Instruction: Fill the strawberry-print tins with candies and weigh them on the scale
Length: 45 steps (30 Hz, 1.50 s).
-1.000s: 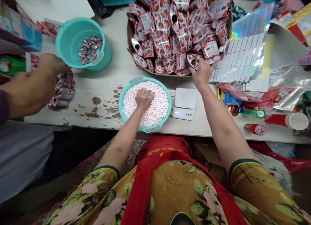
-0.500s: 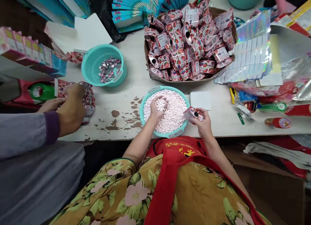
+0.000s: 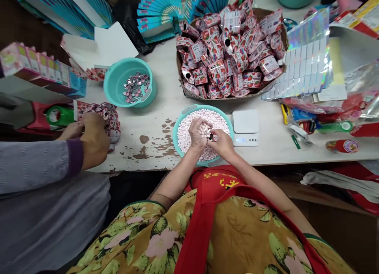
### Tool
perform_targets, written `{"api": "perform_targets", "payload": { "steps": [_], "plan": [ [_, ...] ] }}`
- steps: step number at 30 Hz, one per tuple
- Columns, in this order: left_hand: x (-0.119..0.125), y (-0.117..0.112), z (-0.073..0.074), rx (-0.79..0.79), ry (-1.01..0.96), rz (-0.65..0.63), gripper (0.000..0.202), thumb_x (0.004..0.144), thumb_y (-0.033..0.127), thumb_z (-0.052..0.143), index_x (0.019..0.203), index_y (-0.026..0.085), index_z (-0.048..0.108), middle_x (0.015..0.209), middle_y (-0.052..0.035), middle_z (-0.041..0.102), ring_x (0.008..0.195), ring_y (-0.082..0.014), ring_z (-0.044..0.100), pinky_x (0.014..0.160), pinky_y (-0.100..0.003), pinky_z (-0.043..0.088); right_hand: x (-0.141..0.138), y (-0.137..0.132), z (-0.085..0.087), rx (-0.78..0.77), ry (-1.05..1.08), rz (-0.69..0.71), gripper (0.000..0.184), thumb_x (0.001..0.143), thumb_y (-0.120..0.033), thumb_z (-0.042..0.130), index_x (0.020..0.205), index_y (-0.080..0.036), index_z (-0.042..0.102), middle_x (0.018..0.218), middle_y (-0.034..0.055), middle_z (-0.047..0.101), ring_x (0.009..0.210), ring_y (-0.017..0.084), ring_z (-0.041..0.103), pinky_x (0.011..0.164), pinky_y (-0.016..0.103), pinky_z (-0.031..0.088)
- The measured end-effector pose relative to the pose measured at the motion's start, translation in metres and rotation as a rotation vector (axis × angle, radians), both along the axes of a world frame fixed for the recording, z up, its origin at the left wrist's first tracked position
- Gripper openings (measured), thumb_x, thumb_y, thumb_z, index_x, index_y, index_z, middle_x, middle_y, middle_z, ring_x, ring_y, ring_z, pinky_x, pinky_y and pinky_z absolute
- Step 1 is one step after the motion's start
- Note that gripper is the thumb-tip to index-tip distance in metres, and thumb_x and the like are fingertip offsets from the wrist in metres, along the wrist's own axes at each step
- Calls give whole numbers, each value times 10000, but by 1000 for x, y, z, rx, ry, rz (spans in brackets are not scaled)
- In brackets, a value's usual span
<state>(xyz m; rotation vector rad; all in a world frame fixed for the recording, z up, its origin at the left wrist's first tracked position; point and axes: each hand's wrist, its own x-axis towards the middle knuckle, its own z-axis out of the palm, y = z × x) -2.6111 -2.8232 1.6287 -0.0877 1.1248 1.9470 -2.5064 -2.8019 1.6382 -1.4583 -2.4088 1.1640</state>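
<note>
My left hand (image 3: 197, 134) is cupped around a heap of small pale pink candies (image 3: 204, 130), just above a turquoise basin (image 3: 175, 141) filled with more of them. Pressed up beside it, my right hand (image 3: 222, 143) grips a small strawberry-printed packet (image 3: 213, 137) with a dark round opening. The packet's mouth meets the candies at the left fingers; most of the packet is hidden by my right hand. Right of the basin lies a white digital scale (image 3: 245, 122) with a lit display.
A cardboard box (image 3: 181, 79) heaped with strawberry packets stands behind the basin. A second turquoise tub (image 3: 111, 86) holds round metallic caps (image 3: 136, 87). On the left, a co-worker's hands (image 3: 94, 136) are busy among packets. Silvery label sheets (image 3: 308, 62) and plastic bags lie right.
My right hand has moved left with the packet, from beside the scale to over the basin. My left hand has lifted its candies slightly to meet it. The scale now shows fully.
</note>
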Motion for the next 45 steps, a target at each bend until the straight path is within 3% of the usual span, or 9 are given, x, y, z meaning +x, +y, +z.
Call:
{"api": "perform_targets", "payload": {
  "steps": [6,17,22,29,36,41,45],
  "plan": [
    [-1,6,-13,-112,94,58,407,751,492,768,787,196,491,601,67,516,514,-109,567,554,-250,460,-4,4,13,22,-137,87,360,823,-302,686,1164,-188,702,1185,91,724,1090,286,676,881,367,531],
    [-9,4,-19,-99,117,-25,462,763,571,786,842,197,525,624,53,560,521,-91,558,531,-216,424,-13,1,1,20,-80,13,395,796,-330,709,1169,-202,700,1179,73,726,1090,274,672,913,371,530],
    [-11,9,-14,-97,203,-40,507,775,605,767,710,183,496,577,54,507,485,-73,497,511,-215,412,-13,1,1,45,-26,-15,362,777,-304,712,1122,-193,706,1136,78,729,1070,268,674,921,377,529],
    [-7,13,-1,-25,173,-98,521,792,648,733,702,191,498,495,77,413,423,-69,445,434,-206,355,-6,4,-5,-2,84,-73,361,724,-286,723,1071,-185,715,1063,67,739,992,262,684,898,380,525],
    [-4,13,8,37,248,-167,494,798,623,742,705,184,535,439,90,374,360,-56,374,360,-197,279,-4,3,-4,52,202,-88,329,713,-255,715,1036,-191,715,1028,69,731,966,249,675,885,367,524],
    [-3,16,10,39,270,-173,481,802,603,749,708,173,554,455,79,412,370,-50,390,366,-186,292,-3,5,-3,44,223,-132,322,700,-228,711,1020,-189,712,1024,70,728,944,243,674,876,365,525],
    [0,20,17,4,223,-181,472,821,569,748,689,172,529,431,111,295,329,-23,255,336,-176,181,-2,9,-7,17,281,-125,338,697,-218,693,1033,-196,709,1042,64,728,966,236,678,884,356,526]
  ]
}}
